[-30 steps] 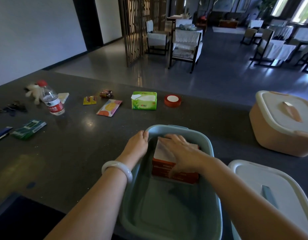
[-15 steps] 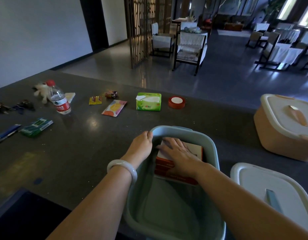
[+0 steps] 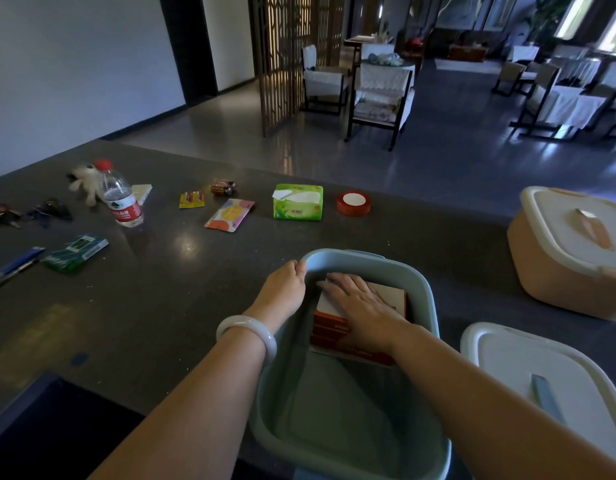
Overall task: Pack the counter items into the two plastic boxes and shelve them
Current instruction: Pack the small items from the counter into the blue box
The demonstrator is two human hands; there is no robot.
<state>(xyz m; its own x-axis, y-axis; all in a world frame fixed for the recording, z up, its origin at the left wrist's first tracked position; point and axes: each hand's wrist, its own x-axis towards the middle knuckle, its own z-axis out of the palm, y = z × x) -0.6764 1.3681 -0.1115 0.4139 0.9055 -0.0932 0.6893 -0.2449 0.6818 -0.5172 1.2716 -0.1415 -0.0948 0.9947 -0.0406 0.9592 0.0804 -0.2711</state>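
An open pale green plastic box (image 3: 427, 292) stands on the dark counter in front of me. A red and white carton (image 3: 337, 336) lies at its far end. My right hand (image 3: 360, 304) lies flat on top of the carton, fingers straight. My left hand (image 3: 282, 289) grips the box's left rim, fingers curled over the edge. Its white lid (image 3: 528, 368) lies to the right. A closed peach box (image 3: 555, 271) stands at the far right.
Across the counter lie a green tissue pack (image 3: 297, 202), red tape roll (image 3: 354, 203), colourful pouch (image 3: 229, 214), batteries (image 3: 223, 187), yellow packet (image 3: 191, 199), water bottle (image 3: 119, 195), plush toy (image 3: 85, 181), keys (image 3: 8, 214), green packet (image 3: 76, 252) and pen (image 3: 12, 266).
My right hand has pushed the carton down from a tilt until it lies flatter in the box. My left hand stays on the rim.
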